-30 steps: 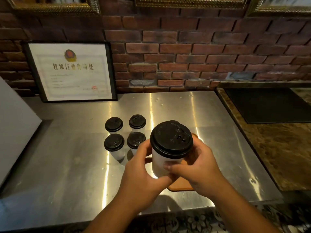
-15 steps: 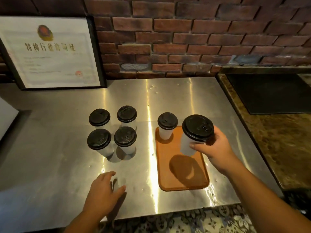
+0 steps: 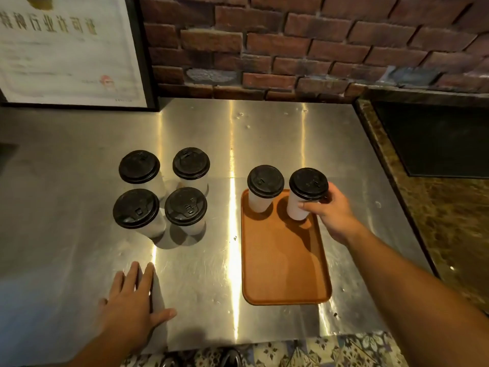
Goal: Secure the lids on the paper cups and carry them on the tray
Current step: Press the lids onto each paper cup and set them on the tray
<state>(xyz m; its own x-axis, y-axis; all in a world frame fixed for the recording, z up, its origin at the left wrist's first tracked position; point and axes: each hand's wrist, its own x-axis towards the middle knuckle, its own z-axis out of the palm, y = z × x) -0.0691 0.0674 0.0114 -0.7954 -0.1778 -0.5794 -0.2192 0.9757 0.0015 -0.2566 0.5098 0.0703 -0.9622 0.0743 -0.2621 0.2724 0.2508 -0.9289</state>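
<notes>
An orange tray [image 3: 284, 266] lies on the steel counter. At its far end stand two white paper cups with black lids. My right hand [image 3: 333, 211] grips the right-hand cup [image 3: 304, 197] around its side, its base resting on the tray's far right corner. The other tray cup [image 3: 263, 189] stands free to its left. Several more lidded cups form a square group [image 3: 161, 192] on the counter left of the tray. My left hand [image 3: 132, 300] lies flat on the counter near the front edge, fingers spread, holding nothing.
A framed certificate [image 3: 71, 49] leans against the brick wall at the back left. A brown stone counter [image 3: 449, 234] with a black mat [image 3: 434, 139] adjoins the steel one on the right. The counter's front edge runs just below my left hand, patterned floor beyond.
Both hands held the cup a second ago. My left hand let go and dropped flat onto the counter; my right hand carried the cup right and down onto the tray's far corner.
</notes>
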